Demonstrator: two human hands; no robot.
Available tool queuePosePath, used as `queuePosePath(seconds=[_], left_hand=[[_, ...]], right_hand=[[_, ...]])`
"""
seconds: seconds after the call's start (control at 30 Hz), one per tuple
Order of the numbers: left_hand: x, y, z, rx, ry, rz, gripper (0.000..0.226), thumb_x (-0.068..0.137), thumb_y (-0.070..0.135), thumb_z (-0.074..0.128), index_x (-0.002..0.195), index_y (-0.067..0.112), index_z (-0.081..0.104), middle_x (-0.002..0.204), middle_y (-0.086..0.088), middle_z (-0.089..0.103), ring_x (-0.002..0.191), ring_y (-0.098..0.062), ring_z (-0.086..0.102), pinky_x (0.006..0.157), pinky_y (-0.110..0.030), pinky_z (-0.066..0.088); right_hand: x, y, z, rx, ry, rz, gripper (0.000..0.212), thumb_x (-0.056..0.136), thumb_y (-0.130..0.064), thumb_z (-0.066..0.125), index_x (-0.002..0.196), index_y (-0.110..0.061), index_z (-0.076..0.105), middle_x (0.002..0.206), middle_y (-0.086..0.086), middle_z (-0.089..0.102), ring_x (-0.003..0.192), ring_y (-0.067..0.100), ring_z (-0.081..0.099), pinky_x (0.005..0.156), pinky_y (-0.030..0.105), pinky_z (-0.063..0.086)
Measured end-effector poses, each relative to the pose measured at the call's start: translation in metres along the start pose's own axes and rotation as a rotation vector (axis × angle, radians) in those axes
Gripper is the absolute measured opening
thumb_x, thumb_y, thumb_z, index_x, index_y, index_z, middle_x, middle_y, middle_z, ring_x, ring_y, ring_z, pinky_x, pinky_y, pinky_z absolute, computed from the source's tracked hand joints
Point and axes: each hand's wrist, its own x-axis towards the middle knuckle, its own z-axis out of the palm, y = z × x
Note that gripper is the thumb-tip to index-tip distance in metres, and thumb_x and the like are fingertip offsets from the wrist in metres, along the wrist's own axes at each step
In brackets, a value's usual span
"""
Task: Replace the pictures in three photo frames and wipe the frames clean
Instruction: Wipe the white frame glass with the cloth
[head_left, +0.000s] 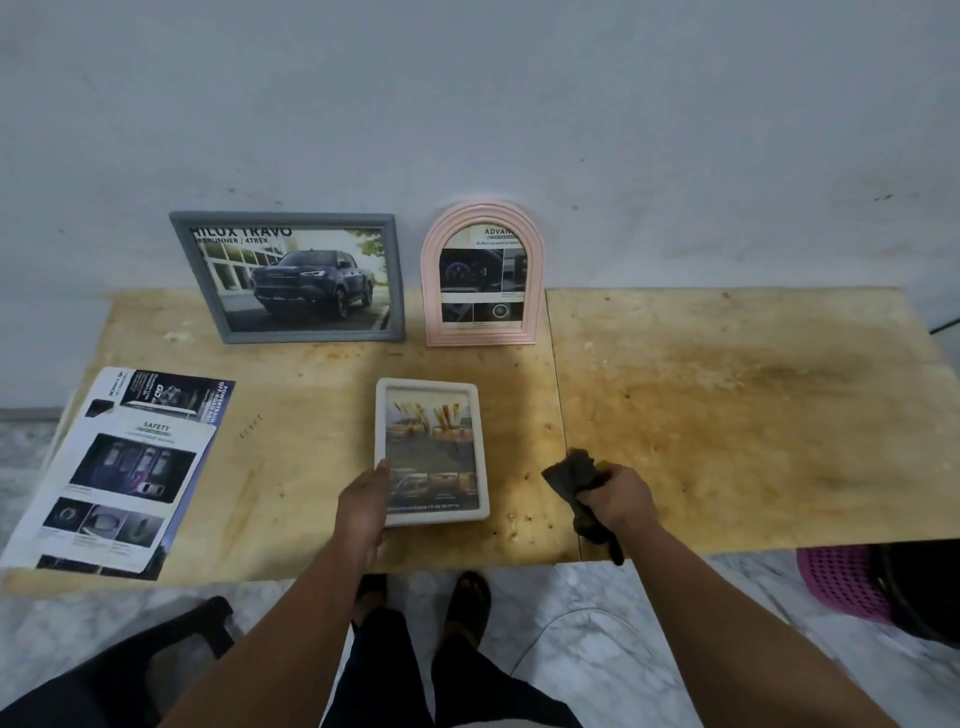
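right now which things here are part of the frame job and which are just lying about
Job: white frame held by left hand; dark cloth in right hand; grey frame; pink arched frame; brochure sheets.
Lying about: purple basket; black chair.

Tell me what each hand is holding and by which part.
The right hand grips a bunched dark cloth by its middle. The left hand holds the white frame at its lower left edge.
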Motion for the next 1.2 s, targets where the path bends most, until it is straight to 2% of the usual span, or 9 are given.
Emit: queuePosePath(seconds=[0.1,0.27,0.4,0.53,0.6,0.8,0.97,1.07,1.2], left_hand=[[-0.004,-0.001,-0.003,0.119,0.018,0.087,0.030,0.098,0.042,0.067,0.107,0.014,0.074,0.101,-0.009,0.077,0.092,-0.028,0.073,0.080,-0.038,0.058],[-0.007,-0.001,-0.015,0.221,0.006,0.149,0.011,0.098,0.034,0.069,0.097,0.023,0.072,0.104,-0.006,0.076,0.096,-0.026,0.070,0.087,-0.043,0.057],[-0.010,0.000,-0.020,0.464,0.002,0.231,0.043,0.097,0.039,0.068,0.130,0.013,0.068,0.130,-0.007,0.070,0.111,-0.027,0.067,0.100,-0.042,0.054],[-0.022,0.006,-0.028,0.531,0.014,0.239,0.046,0.096,0.042,0.068,0.133,0.015,0.066,0.124,-0.004,0.070,0.110,-0.026,0.066,0.099,-0.040,0.054],[-0.026,0.005,-0.033,0.548,0.009,0.270,0.036,0.096,0.041,0.068,0.123,0.018,0.070,0.117,-0.002,0.071,0.102,-0.024,0.068,0.095,-0.043,0.056],[-0.013,-0.003,-0.054,0.777,0.011,0.409,0.044,0.096,0.038,0.068,0.135,0.018,0.064,0.138,-0.007,0.061,0.120,-0.026,0.062,0.102,-0.040,0.052],[0.013,-0.001,-0.055,1.017,0.012,0.657,0.050,0.097,0.039,0.065,0.142,0.019,0.056,0.147,-0.007,0.052,0.133,-0.031,0.049,0.106,-0.045,0.045],[0.031,-0.001,-0.053,1.135,0.026,0.835,0.068,0.091,0.056,0.059,0.145,0.016,0.051,0.150,-0.010,0.049,0.141,-0.036,0.043,0.107,-0.054,0.047],[0.060,-0.003,-0.057,1.352,-0.055,0.955,0.100,0.085,0.081,0.042,0.162,0.021,0.021,0.169,-0.010,0.022,0.158,-0.032,0.011,0.124,-0.055,0.024]], right_hand=[[0.001,0.005,0.002,0.147,-0.085,0.041,0.022,0.077,-0.013,0.083,0.094,-0.006,0.071,0.092,0.010,0.073,0.090,0.030,0.069,0.080,0.045,0.059],[-0.016,0.012,-0.001,0.771,-0.117,0.158,0.029,0.087,-0.010,0.074,0.111,0.004,0.068,0.097,0.024,0.074,0.091,0.041,0.071,0.080,0.050,0.060],[-0.035,0.001,-0.005,1.036,-0.326,0.180,0.028,0.097,-0.018,0.063,0.113,0.004,0.066,0.090,0.026,0.072,0.071,0.036,0.068,0.052,0.034,0.055],[-0.053,-0.022,0.011,1.216,-0.496,0.241,0.031,0.094,-0.019,0.068,0.116,0.002,0.065,0.096,0.025,0.071,0.092,0.040,0.067,0.082,0.049,0.059],[-0.060,-0.034,0.022,1.236,-0.533,0.268,0.038,0.088,-0.017,0.073,0.121,0.001,0.065,0.094,0.022,0.073,0.091,0.035,0.067,0.089,0.046,0.055],[-0.087,-0.063,0.048,1.214,-0.680,0.307,0.054,0.080,-0.015,0.081,0.128,-0.002,0.062,0.098,0.021,0.074,0.078,0.027,0.069,0.064,0.035,0.058],[-0.094,-0.080,0.067,1.257,-0.754,0.248,0.048,0.092,-0.005,0.068,0.137,0.002,0.053,0.125,0.031,0.066,0.100,0.037,0.072,0.080,0.045,0.063],[-0.095,-0.091,0.075,1.131,-0.699,0.155,0.039,0.095,0.001,0.062,0.133,0.004,0.056,0.112,0.029,0.071,0.080,0.028,0.072,0.054,0.029,0.056],[-0.080,-0.117,0.079,0.911,-0.478,0.054,0.030,0.095,-0.009,0.065,0.123,-0.001,0.066,0.092,0.017,0.075,0.068,0.025,0.070,0.052,0.032,0.055]])
